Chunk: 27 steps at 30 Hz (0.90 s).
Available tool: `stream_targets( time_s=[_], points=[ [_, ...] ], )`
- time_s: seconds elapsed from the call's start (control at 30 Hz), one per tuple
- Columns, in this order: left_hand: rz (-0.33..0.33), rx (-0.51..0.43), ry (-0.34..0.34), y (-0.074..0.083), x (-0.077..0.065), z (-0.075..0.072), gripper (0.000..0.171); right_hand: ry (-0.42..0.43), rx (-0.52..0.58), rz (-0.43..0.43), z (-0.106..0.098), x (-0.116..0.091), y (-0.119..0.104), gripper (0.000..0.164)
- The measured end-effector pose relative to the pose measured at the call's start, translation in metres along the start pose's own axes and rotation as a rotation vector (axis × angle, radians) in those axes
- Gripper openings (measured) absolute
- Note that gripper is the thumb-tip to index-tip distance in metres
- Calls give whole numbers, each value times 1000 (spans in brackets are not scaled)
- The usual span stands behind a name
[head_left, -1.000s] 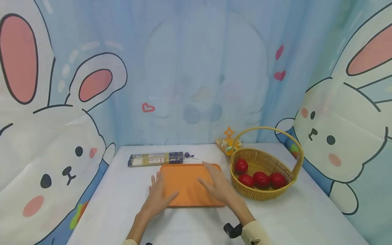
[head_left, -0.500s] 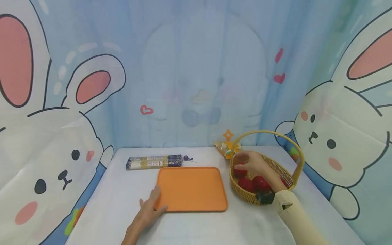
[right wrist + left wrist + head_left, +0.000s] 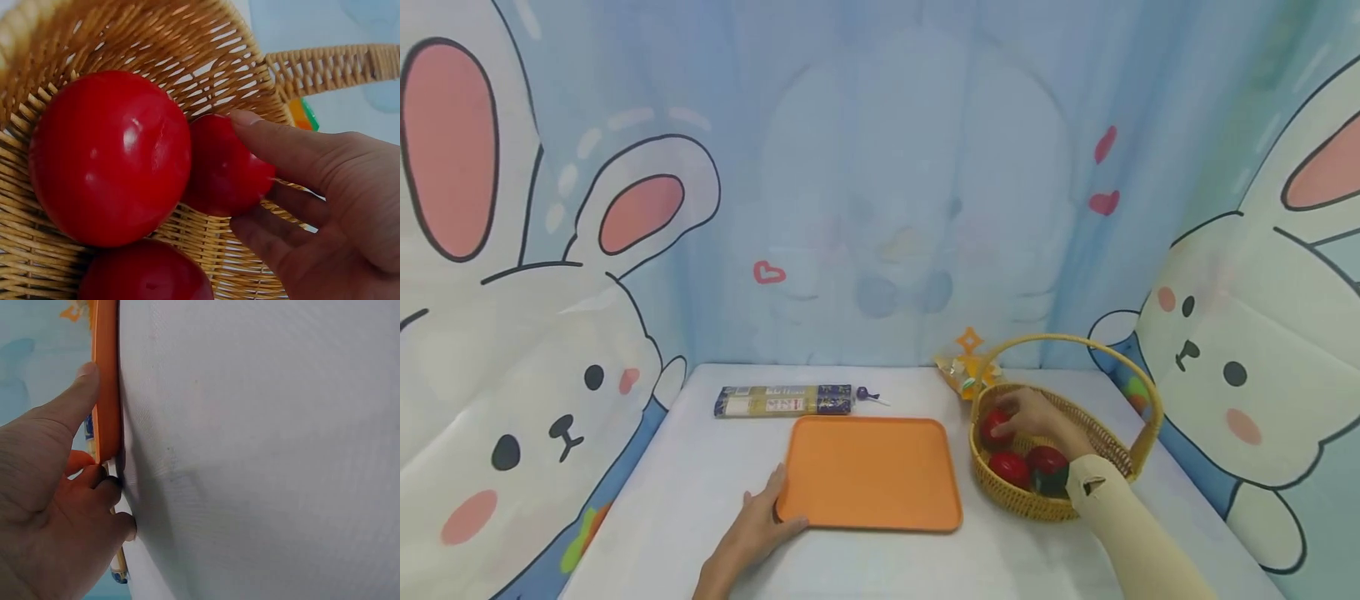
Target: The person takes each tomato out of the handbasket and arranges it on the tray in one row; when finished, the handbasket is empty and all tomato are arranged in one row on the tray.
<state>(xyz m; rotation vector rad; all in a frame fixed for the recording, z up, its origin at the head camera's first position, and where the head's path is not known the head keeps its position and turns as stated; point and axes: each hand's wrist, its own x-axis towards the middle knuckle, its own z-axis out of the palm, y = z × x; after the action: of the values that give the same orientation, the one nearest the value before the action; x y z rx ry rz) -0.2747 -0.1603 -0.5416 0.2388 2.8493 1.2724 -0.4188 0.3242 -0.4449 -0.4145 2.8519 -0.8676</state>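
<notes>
In the head view my left hand point(image 3: 752, 525) holds the near left corner of an orange tray point(image 3: 872, 475) lying on the white table. The left wrist view has its thumb against the tray's front side point(image 3: 107, 394) and the other fingers curled by the corner. Inside the wicker basket point(image 3: 1011, 498), my right hand point(image 3: 1033, 415) grips a red apple point(image 3: 992, 427). The right wrist view shows thumb and fingers around this apple point(image 3: 222, 178), with a larger-looking red apple point(image 3: 109, 159) beside it and another red apple point(image 3: 147, 275) below, partly cut off.
The basket's tall handle point(image 3: 1067, 337) arches above my right hand. Gold and navy packs point(image 3: 782, 400) lie behind the tray, next to a purple lollipop point(image 3: 862, 393). A yellow snack bag point(image 3: 957, 375) sits behind the basket. A rabbit-print curtain point(image 3: 902, 183) surrounds the table.
My right hand has gone from above the tray into the basket and now grips an apple. My left hand has shifted toward me, down to the tray's near left corner.
</notes>
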Motion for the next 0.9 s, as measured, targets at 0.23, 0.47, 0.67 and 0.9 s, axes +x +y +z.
stream_targets(
  time_s=[0.23, 0.47, 0.67, 0.9],
  points=[
    [-3, -19, -21, 1, 0, -3, 103, -39, 17, 51, 2, 0, 9, 47],
    [2, -10, -24, 4, 3, -4, 102, 16, -31, 114, 1, -3, 13, 51],
    [-20, 16, -21, 4, 2, -4, 103, 54, -10, 80, -2, -13, 6, 51],
    [-26, 39, -30, 2, 3, -1, 101, 104, 32, 67, -12, -30, -19, 66]
  ],
)
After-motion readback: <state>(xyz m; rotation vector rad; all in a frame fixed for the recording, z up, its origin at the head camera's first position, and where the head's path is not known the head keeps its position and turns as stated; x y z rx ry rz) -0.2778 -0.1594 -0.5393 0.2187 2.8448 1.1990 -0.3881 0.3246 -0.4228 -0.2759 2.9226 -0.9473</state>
